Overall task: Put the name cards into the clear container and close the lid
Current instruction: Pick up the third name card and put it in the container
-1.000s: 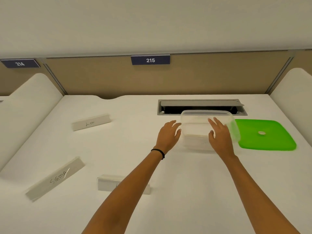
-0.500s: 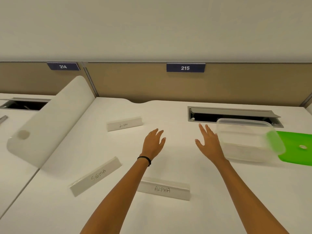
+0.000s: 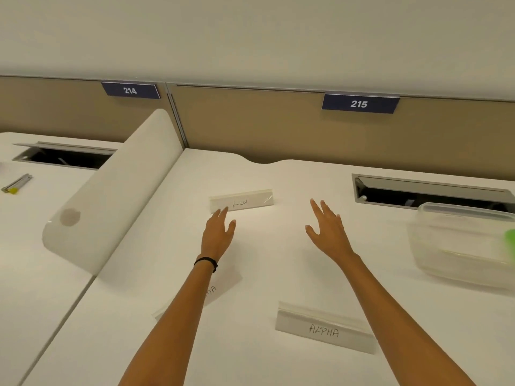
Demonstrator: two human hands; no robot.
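Note:
Three white name cards lie on the white desk. The "LION" card (image 3: 242,200) is farthest, and the fingertips of my left hand (image 3: 218,234) reach its near left corner, fingers apart and empty. My right hand (image 3: 328,231) hovers open to the right of that card, holding nothing. The "ALPHA" card (image 3: 324,327) lies near me between my forearms. A third card (image 3: 220,288) is mostly hidden under my left forearm. The clear container (image 3: 462,246) stands open at the right edge. Only a sliver of the green lid (image 3: 510,238) shows behind it.
A rounded white divider (image 3: 111,196) separates this desk from the one on the left, where a marker (image 3: 16,183) lies. A cable slot (image 3: 429,192) opens behind the container. A beige partition with signs 214 and 215 runs along the back.
My view has swung left. Both hands left the container and moved left toward the "LION" card; my left fingertips now reach it. My left forearm now covers the third card.

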